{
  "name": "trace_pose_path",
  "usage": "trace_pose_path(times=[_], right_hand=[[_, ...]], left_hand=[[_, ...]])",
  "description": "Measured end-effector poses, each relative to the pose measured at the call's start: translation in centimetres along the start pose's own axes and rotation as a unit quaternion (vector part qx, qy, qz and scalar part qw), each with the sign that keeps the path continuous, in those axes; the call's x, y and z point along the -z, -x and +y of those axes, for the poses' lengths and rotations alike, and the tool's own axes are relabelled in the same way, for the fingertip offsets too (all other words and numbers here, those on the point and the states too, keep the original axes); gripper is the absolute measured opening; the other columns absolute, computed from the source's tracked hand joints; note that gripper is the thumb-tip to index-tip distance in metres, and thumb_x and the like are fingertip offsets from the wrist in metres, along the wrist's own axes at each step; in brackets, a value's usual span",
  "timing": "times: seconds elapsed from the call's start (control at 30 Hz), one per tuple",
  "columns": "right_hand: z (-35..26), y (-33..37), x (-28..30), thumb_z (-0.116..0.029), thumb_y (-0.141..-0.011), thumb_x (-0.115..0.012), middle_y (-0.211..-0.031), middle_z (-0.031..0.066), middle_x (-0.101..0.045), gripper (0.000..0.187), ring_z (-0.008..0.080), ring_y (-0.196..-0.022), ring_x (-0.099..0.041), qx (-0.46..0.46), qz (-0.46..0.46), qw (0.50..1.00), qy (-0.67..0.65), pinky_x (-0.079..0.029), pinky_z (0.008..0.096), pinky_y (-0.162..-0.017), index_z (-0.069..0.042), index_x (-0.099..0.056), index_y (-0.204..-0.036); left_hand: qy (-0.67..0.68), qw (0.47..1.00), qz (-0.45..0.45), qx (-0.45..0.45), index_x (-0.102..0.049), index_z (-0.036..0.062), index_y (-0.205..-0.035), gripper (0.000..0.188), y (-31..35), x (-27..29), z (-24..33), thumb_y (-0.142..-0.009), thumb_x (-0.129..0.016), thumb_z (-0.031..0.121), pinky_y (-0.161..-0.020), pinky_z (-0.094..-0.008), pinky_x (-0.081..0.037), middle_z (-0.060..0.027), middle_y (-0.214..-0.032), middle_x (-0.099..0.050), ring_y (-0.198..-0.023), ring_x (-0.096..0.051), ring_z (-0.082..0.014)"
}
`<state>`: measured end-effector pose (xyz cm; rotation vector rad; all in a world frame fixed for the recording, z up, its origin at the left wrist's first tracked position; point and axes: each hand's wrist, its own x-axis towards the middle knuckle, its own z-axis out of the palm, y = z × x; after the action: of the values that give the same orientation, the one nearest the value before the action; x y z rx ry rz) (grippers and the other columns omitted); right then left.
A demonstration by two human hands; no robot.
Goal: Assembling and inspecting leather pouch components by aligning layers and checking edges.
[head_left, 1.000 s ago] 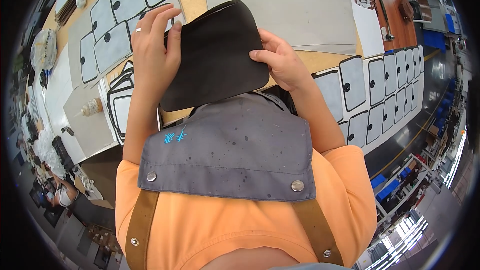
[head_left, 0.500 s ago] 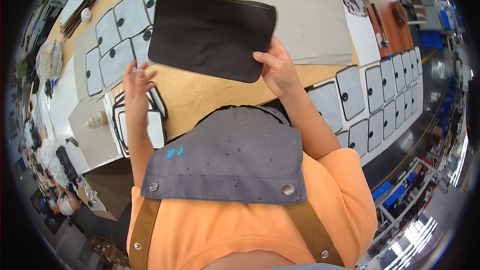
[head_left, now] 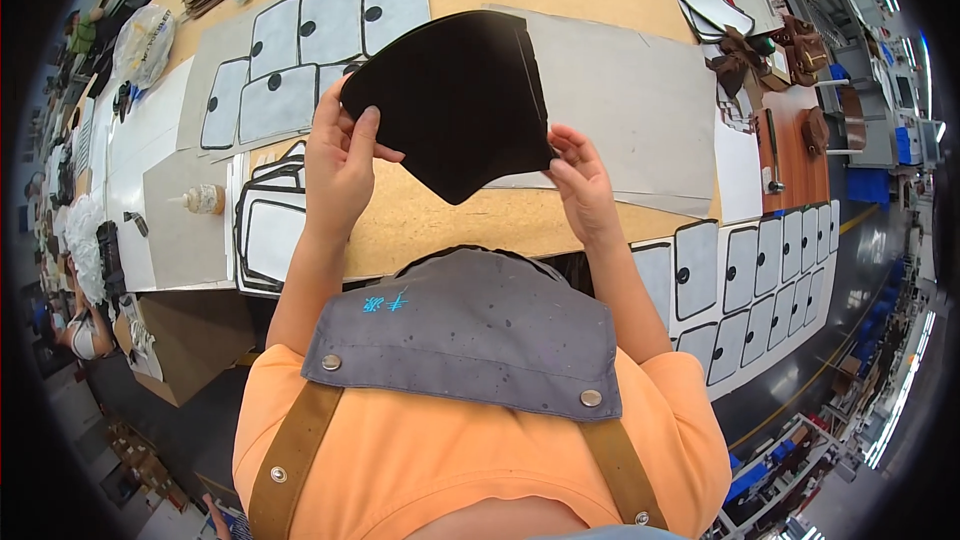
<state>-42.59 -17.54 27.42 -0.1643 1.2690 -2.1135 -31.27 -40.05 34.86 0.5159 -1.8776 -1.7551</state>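
Hanging between two bare hands, a black flexible sheet (head_left: pixel 455 100) is being held above the table (head_left: pixel 410 225). Its left edge is being pinched by the left hand (head_left: pixel 343 162), while its right edge is being clamped near a lower corner between the thumb and fingers of the right hand (head_left: pixel 582 185). With the grips set well apart, the sheet is probably being spread so that sagging is limited. Beyond it, the table is being covered partly by a large grey sheet (head_left: pixel 640 105). Pale, black-edged panels (head_left: pixel 328 30) are being displayed in rows at the left, perhaps so that their round black spots are being left visible; similar panels (head_left: pixel 697 265) are being supported on a white board at the right. A hammer (head_left: pixel 773 155) is being borne by a reddish-brown surface (head_left: pixel 797 180). The room is being lit by strip lights (head_left: pixel 900 392).
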Motion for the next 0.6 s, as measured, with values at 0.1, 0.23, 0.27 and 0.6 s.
trace_pose_path(times=[0.1,0.23,0.27,0.6], right_hand=[[-1.3,-0.7,0.1,-0.004,-0.084,-0.054,-0.107,0.009,-0.057,0.031,0.0158,-0.104,-0.053,0.057,-0.023,0.992,0.111,-0.041,0.0304,-0.092,-0.001,-0.05,-0.115],[-1.6,-1.1,-0.9,-0.005,-0.085,-0.055,-0.105,0.0071,-0.058,0.028,0.0133,-0.1,-0.054,0.067,-0.036,0.988,0.132,-0.044,0.0268,-0.087,-0.001,-0.052,-0.113],[-1.8,-1.2,-1.3,-0.005,-0.086,-0.055,-0.104,0.0068,-0.058,0.027,0.0132,-0.098,-0.054,0.069,-0.029,0.986,0.151,-0.044,0.0276,-0.087,0.0,-0.053,-0.112],[-2.1,-1.6,-2.0,-0.008,-0.087,-0.054,-0.102,0.0064,-0.059,0.027,0.0122,-0.095,-0.055,0.06,-0.03,0.976,0.206,-0.045,0.027,-0.083,0.001,-0.053,-0.113]], left_hand=[[-0.016,1.0,-0.004,-0.026,-0.042,-0.0021,-0.122,0.032,0.2,-0.4,0.0,-0.09,-0.044,0.002,-0.055,-0.0218,-0.054,-0.0071,-0.084,-0.06,-0.068,-0.06,-0.0095],[-0.061,0.998,-0.016,-0.024,-0.043,-0.0009,-0.122,0.032,0.2,-0.7,0.1,-0.09,-0.044,0.0,-0.056,-0.0219,-0.054,-0.0072,-0.085,-0.061,-0.068,-0.06,-0.0089],[-0.069,0.997,-0.017,-0.023,-0.043,-0.0006,-0.122,0.032,0.3,-0.8,0.1,-0.089,-0.044,0.0,-0.056,-0.0218,-0.054,-0.0071,-0.085,-0.061,-0.068,-0.06,-0.0087],[-0.073,0.997,-0.025,0.013,-0.043,-0.0023,-0.122,0.033,0.0,-0.2,-0.6,-0.089,-0.045,0.001,-0.051,-0.022,-0.053,-0.0049,-0.076,-0.056,-0.06,-0.057,-0.0076]])
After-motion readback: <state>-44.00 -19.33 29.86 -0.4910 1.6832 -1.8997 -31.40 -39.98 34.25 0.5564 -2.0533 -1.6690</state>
